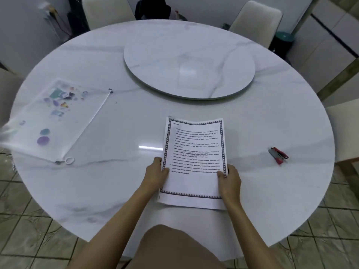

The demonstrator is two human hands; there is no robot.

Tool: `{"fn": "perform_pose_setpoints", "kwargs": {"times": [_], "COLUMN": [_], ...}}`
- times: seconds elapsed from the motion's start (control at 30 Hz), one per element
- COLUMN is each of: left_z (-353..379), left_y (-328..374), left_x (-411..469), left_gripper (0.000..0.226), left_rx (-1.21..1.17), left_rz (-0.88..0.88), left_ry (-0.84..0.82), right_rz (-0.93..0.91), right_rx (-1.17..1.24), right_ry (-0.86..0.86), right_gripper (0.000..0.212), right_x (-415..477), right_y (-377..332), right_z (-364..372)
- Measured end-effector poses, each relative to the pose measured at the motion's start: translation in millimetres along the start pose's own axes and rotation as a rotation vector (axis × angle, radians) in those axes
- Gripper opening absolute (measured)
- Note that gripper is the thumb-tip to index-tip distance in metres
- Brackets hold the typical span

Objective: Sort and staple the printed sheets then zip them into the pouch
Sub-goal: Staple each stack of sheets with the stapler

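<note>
A stack of printed sheets (pixel 194 158) with a patterned black border lies near the front of the round white table (pixel 252 117). My left hand (pixel 158 171) grips the stack's left edge, thumb on top. The right edge is held the same way by my right hand (pixel 229 180). A translucent zip pouch (pixel 52 117) with colourful prints lies flat at the left, its white ring pull (pixel 69 160) at the near corner. A small red and grey stapler (pixel 278 155) rests on the table to the right of the sheets, apart from both hands.
A raised round turntable (pixel 189 61) takes up the table's centre behind the sheets. Pale chairs (pixel 104 10) stand round the far side, and another chair (pixel 345 129) is at the right. Tiled floor shows below the table's front edge.
</note>
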State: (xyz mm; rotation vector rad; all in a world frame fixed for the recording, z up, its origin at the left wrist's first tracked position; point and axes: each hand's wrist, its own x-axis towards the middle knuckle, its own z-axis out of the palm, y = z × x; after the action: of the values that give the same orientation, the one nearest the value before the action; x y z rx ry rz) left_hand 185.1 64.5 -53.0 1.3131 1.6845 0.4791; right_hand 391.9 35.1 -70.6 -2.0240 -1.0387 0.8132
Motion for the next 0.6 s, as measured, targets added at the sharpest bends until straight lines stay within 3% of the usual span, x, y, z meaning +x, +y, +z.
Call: {"fn": "perform_pose_setpoints", "kwargs": {"times": [0.17,0.37,0.6], "left_z": [-2,-6,-25], "left_y": [-5,-18,-36], "left_x": [-4,-14,-23], "left_gripper": [0.033,0.031,0.024], "left_rx": [-0.037,-0.019,-0.181], "left_rz": [-0.016,0.008,0.022], "left_ry": [0.096,0.183,0.321], "right_rz": [-0.024,-0.127,-0.525], "right_rx": [-0.081,-0.179,-0.218], "right_ry": [0.017,0.000,-0.096], "right_gripper": [0.043,0.039,0.034], "right_x": [4,12,10], "right_y": [11,14,-7], "right_z": [-1,-4,-3]}}
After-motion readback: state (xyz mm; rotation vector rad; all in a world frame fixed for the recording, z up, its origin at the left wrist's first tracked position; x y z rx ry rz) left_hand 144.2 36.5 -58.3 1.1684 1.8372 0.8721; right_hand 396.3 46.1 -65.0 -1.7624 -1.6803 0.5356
